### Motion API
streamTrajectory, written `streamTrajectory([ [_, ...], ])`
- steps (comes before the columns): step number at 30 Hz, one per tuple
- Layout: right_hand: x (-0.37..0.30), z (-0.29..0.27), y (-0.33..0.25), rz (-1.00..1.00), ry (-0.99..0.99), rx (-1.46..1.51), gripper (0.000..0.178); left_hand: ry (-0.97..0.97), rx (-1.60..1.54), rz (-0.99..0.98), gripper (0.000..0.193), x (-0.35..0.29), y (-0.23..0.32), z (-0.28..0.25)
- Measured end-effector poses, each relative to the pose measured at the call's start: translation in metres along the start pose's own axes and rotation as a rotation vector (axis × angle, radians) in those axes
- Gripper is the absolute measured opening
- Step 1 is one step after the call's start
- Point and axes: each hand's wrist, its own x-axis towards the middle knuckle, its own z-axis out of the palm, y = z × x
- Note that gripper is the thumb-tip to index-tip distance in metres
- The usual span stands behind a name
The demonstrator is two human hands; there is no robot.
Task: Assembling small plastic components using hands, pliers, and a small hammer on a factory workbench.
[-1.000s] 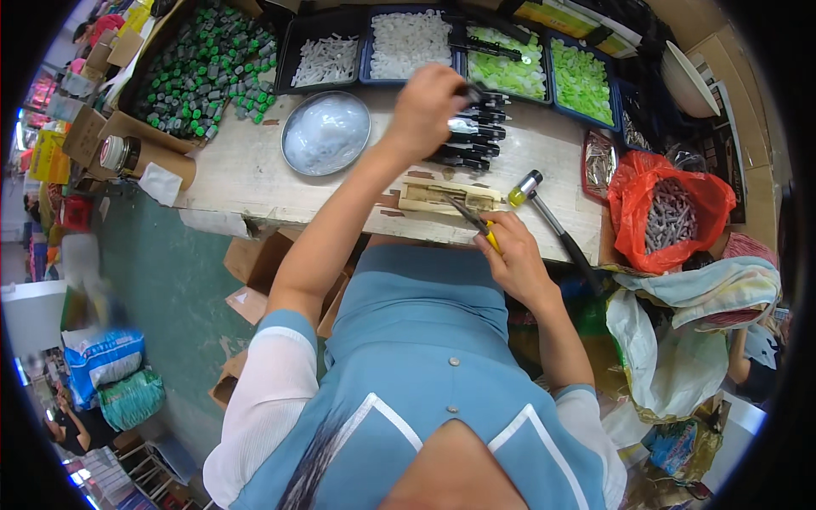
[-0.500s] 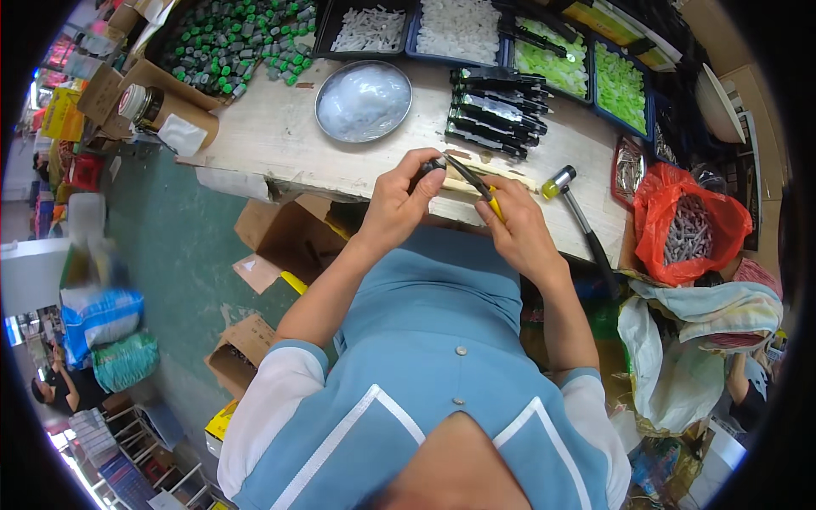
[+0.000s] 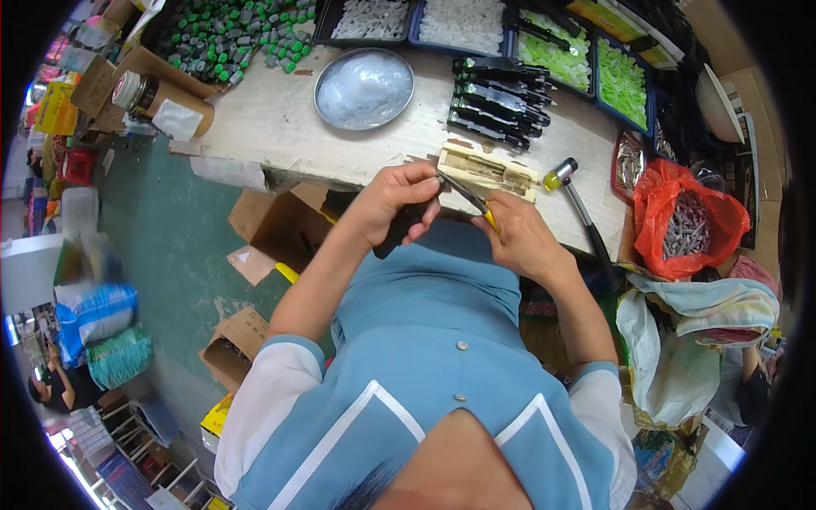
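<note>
We clasp the black part (image 3: 398,228) in the left hand (image 3: 393,197) at the bench (image 3: 272,106)'s near edge, apparently steadying it for the tips of the yellow-handled pliers (image 3: 466,194), which the right hand (image 3: 525,235) grips.

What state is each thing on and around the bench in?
Left hand: closed on black part
Black part: held
Right hand: gripping yellow-handled tool
Yellow-handled tool: tip at left fingertips; open or shut unclear
Hammer: lying down
Black pieces: laid side by side
Metal dish: heaped
Red bag: open, grey pieces inside
Jar: lidded
</note>
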Motion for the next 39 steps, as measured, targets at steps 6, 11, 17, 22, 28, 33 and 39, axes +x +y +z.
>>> streamTrajectory([
  [6,0.003,0.009,-0.016,-0.033,-0.121,-0.034,0.021,-0.212,-0.264,-0.13,0.024,-0.022,-0.015,-0.03],
  [11,0.011,0.022,-0.008,-0.066,0.036,0.003,0.022,0.281,1.031,-0.094,0.033,-0.066,-0.006,-0.076],
  [17,0.001,-0.001,0.005,-0.012,0.084,0.083,0.018,0.524,1.154,0.307,0.021,-0.048,0.048,-0.029],
  [22,-0.019,-0.003,0.02,0.04,0.181,0.014,0.015,0.458,1.612,0.921,0.028,0.15,0.07,0.017],
  [28,-0.008,-0.01,0.027,-0.028,0.128,-0.017,0.013,0.355,1.942,0.81,0.026,0.268,0.051,0.021],
  [33,0.001,-0.006,0.03,0.042,0.109,0.12,0.014,0.281,1.449,0.918,0.021,0.224,0.081,0.018],
  [39,0.019,-0.006,0.023,-0.07,0.128,0.132,0.018,0.158,0.148,0.55,0.037,0.107,0.088,0.0],
])
